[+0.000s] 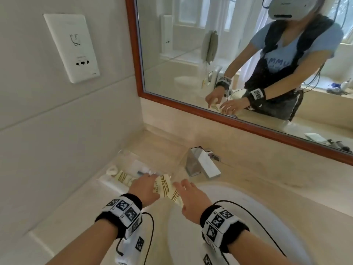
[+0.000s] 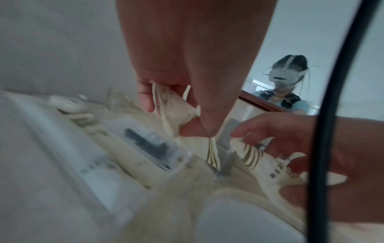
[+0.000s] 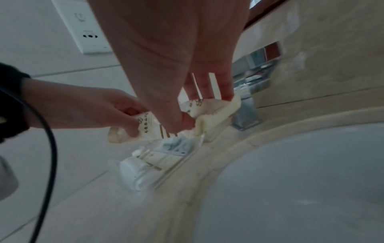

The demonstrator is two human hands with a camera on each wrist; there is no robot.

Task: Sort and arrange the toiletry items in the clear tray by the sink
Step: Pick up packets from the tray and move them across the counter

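Both hands are working over the near edge of the clear tray (image 1: pixel 122 155), which is sitting on the beige worktop (image 1: pixel 248 180) at about 10 o'clock from the white sink (image 1: pixel 238 217). The left hand (image 1: pixel 144 190) is pinching a cream packet (image 1: pixel 161 185) with gold stripes between thumb and fingers, as the left wrist view is showing. The right hand (image 1: pixel 193 199) is gripping a second cream packet (image 3: pixel 199 106) of the same kind, its fingers curled round the crumpled paper. The two packets are touching or overlapping between the hands, just above the tray's near corner.

Inside the tray, another striped packet (image 1: pixel 123 176) is lying flat at the 9 o'clock side, with a small white round item (image 1: pixel 112 171) beside it and a clear wrapper holding something dark (image 1: pixel 141 171) toward the middle. A chrome tap (image 1: pixel 200 162) is standing at 12 o'clock from the sink, near the tray. A wood-framed mirror (image 1: pixel 191 109) is reflecting the person, and a white wall socket (image 1: pixel 72 46) is mounted at upper left.
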